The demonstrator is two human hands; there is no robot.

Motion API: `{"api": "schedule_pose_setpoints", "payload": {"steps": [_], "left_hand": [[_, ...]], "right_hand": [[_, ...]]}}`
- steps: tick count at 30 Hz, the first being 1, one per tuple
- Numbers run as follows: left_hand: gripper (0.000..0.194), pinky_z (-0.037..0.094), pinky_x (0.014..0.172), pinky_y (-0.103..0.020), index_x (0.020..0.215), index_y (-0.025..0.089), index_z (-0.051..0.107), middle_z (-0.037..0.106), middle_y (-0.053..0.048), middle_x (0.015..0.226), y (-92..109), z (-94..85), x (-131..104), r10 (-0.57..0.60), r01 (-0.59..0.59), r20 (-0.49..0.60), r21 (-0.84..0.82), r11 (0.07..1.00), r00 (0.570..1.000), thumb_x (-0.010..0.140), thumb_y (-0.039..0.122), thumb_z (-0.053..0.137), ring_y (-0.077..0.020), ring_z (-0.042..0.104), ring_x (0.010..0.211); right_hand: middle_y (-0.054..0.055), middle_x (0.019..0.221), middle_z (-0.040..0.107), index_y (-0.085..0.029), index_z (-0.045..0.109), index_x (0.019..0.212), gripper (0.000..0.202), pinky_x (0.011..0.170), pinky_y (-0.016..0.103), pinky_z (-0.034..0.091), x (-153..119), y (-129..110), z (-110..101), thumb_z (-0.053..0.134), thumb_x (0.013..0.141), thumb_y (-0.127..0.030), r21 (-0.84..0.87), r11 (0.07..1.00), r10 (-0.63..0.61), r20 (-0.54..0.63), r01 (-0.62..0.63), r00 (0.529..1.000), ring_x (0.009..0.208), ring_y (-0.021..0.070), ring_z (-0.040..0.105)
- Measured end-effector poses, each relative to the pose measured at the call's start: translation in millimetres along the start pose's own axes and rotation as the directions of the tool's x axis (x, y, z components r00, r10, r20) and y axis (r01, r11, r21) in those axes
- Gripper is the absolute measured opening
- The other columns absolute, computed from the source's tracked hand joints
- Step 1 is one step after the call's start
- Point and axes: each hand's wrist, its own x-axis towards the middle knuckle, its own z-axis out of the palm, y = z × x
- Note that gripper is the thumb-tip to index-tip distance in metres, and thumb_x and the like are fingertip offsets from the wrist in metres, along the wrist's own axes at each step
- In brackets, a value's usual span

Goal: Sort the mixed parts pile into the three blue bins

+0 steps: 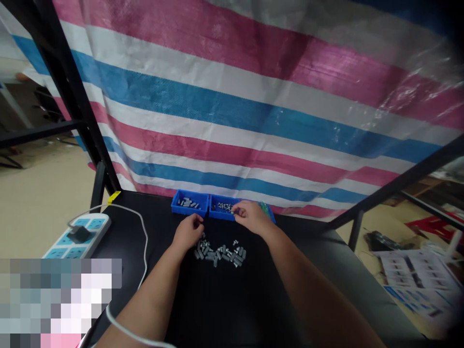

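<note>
My left hand point(189, 233) is just above the black table, its fingers curled together at the left edge of a pile of small grey cylinders and shiny screw-like parts point(221, 253). Whatever its fingertips hold, if anything, is too small to make out. My right hand point(251, 216) pinches at the front of the right blue bin point(222, 215), which contains small silvery metal parts point(223, 207). Something tiny may be between that thumb and finger, but I cannot make it out. Beside it, the left blue bin point(189, 211) contains grey cylinders point(188, 202).
A white power strip point(94, 237) with a black plug point(80, 234) lies at the left, its white cable point(145, 241) looping over the black table point(224, 304). A striped plastic sheet point(232, 111) hangs behind, between black frame posts point(81, 111). Printed papers point(416, 275) lie at the right.
</note>
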Motion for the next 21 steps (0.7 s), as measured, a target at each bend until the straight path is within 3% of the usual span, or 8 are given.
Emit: {"api": "schedule_pose_setpoints", "payload": {"steps": [5,10,13,15,17,19,21], "left_hand": [[0.016,0.042,0.066,-0.024,0.094,0.02,0.064,0.068,0.0,0.079,0,-0.6,0,0.01,-0.01,0.0,-0.012,1.0,1.0,0.079,0.017,0.059,-0.0143,0.061,0.069],[0.017,0.04,0.064,-0.024,0.094,0.021,0.064,0.067,0.001,0.076,-2,0.7,1,0.023,-0.023,-0.007,-0.033,0.999,1.0,0.079,0.017,0.057,-0.014,0.061,0.068],[0.017,0.04,0.064,-0.024,0.094,0.021,0.064,0.068,0.001,0.077,-3,0.5,2,0.02,-0.02,-0.004,-0.03,0.999,1.0,0.079,0.017,0.057,-0.0141,0.061,0.068],[0.017,0.041,0.064,-0.024,0.094,0.02,0.064,0.068,0.001,0.076,-3,-0.3,2,0.017,-0.017,-0.004,-0.031,0.999,1.0,0.079,0.017,0.058,-0.0141,0.061,0.068],[0.017,0.041,0.065,-0.024,0.094,0.02,0.064,0.068,0.001,0.077,-3,-1.2,2,0.018,-0.018,-0.004,-0.035,0.999,1.0,0.079,0.017,0.058,-0.0138,0.061,0.067],[0.018,0.041,0.065,-0.024,0.095,0.02,0.064,0.069,0.0,0.079,-2,-1.7,1,0.023,-0.023,-0.003,-0.039,0.999,1.0,0.079,0.017,0.058,-0.0138,0.061,0.068],[0.017,0.041,0.065,-0.025,0.095,0.021,0.064,0.069,0.0,0.08,-2,-1.7,1,0.028,-0.028,-0.003,-0.031,0.999,1.0,0.079,0.018,0.058,-0.0143,0.06,0.069]], "right_hand": [[0.005,0.087,0.07,-0.018,0.074,0.087,0.018,0.081,0.029,0.048,48,-10,5,0.066,0.074,-0.009,-0.197,0.98,-0.005,0.019,0.009,1.0,0.082,0.0193,0.064],[0.007,0.1,0.068,-0.016,0.071,0.103,0.02,0.079,0.028,0.051,80,-32,37,0.062,0.085,-0.016,-0.047,0.992,-0.119,-0.134,0.113,0.984,0.076,0.0149,0.064],[0.009,0.106,0.068,-0.015,0.071,0.109,0.03,0.084,0.029,0.051,88,-47,55,0.067,0.08,-0.012,-0.09,0.985,-0.153,-0.039,0.149,0.987,0.082,0.0165,0.065],[0.011,0.109,0.068,-0.014,0.071,0.111,0.036,0.087,0.03,0.05,85,-52,60,0.07,0.076,-0.009,-0.148,0.978,-0.145,0.041,0.15,0.989,0.085,0.0182,0.065],[0.011,0.107,0.07,-0.014,0.072,0.11,0.032,0.085,0.029,0.049,74,-50,58,0.068,0.078,-0.011,-0.157,0.979,-0.125,0.048,0.131,0.991,0.086,0.019,0.065],[0.008,0.096,0.072,-0.017,0.074,0.105,0.025,0.081,0.029,0.049,54,-41,51,0.064,0.082,-0.013,-0.13,0.987,-0.092,0.045,0.097,0.995,0.084,0.019,0.066],[0.004,0.085,0.072,-0.02,0.074,0.1,0.023,0.076,0.027,0.048,28,-28,42,0.061,0.083,-0.013,-0.091,0.995,-0.04,0.113,0.051,0.993,0.077,0.0172,0.065]]}}
